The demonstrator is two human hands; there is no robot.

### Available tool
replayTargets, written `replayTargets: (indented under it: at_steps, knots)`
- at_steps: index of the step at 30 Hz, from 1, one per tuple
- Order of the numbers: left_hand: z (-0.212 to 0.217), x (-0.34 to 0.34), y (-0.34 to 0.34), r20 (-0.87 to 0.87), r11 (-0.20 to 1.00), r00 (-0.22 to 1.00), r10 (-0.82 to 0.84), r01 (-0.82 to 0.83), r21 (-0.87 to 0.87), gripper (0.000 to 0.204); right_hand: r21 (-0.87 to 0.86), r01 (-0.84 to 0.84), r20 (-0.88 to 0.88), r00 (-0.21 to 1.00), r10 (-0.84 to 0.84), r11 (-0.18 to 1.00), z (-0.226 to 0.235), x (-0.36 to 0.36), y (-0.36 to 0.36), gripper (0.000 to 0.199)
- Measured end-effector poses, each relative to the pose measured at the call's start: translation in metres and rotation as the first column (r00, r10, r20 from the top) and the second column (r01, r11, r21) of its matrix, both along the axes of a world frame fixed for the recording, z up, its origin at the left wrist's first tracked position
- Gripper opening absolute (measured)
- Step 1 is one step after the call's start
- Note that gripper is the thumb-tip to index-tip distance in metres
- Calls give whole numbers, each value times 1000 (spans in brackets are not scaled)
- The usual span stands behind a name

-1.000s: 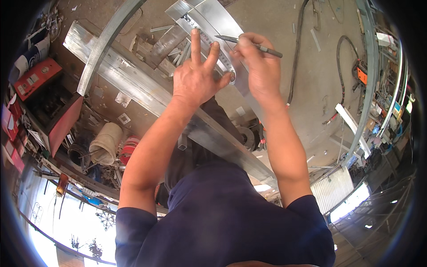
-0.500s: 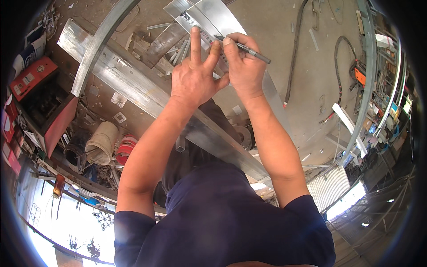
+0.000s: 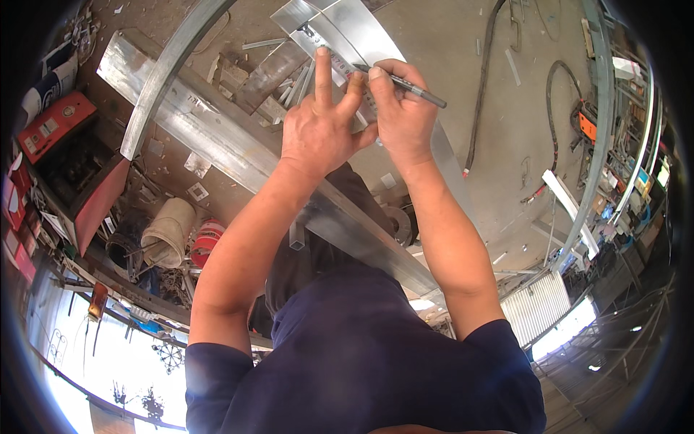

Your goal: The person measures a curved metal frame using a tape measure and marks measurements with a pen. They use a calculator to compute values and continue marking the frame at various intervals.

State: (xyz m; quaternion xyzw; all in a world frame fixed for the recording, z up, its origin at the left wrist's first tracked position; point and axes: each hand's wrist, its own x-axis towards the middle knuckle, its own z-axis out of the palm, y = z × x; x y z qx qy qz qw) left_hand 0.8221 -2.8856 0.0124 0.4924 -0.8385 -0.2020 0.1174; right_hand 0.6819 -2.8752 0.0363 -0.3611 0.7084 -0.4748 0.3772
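Both hands are close together over a bright metal piece (image 3: 370, 37) lying at a slant near the top of the view. On the left, a long metal beam (image 3: 217, 126) runs diagonally beneath the left forearm. Next, the left hand (image 3: 316, 137) has two fingers spread wide, pointing away and resting on a white measuring tape (image 3: 340, 68) laid along the piece; light, even fingertip pressure should guard against sliding or lifting. Just beside it, the right hand (image 3: 402, 126) pinches a dark pen (image 3: 416, 91), its tip near the tape's edge; whether it touches metal I cannot tell. Marking well would call for the tip tight against the edge, a short stroke and eyes square above. Farther right, a black cable (image 3: 478, 101) lies on the floor.
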Motion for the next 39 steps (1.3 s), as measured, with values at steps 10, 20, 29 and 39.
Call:
replayTargets:
  at_steps: [10, 20, 29, 39]
  knots:
    - [0, 1, -1, 12, 1000, 1000, -10, 10, 2, 85, -20, -18, -40, 999, 17, 1000, -2, -1, -4, 15]
    - [0, 3, -1, 4, 1000, 1000, -17, 17, 7, 79, -113, -331, -479, 844, 241, 937, -11, 15, -87, 40]
    - [-1, 6, -1, 14, 1000, 1000, -21, 22, -17, 63, -51, -310, -518, 821, 240, 949, -12, 18, -93, 41]
    - [-7, 5, -4, -58, 997, 997, 49, -52, -58, 42, -34, -347, -513, 811, 281, 937, -12, 14, -93, 46]
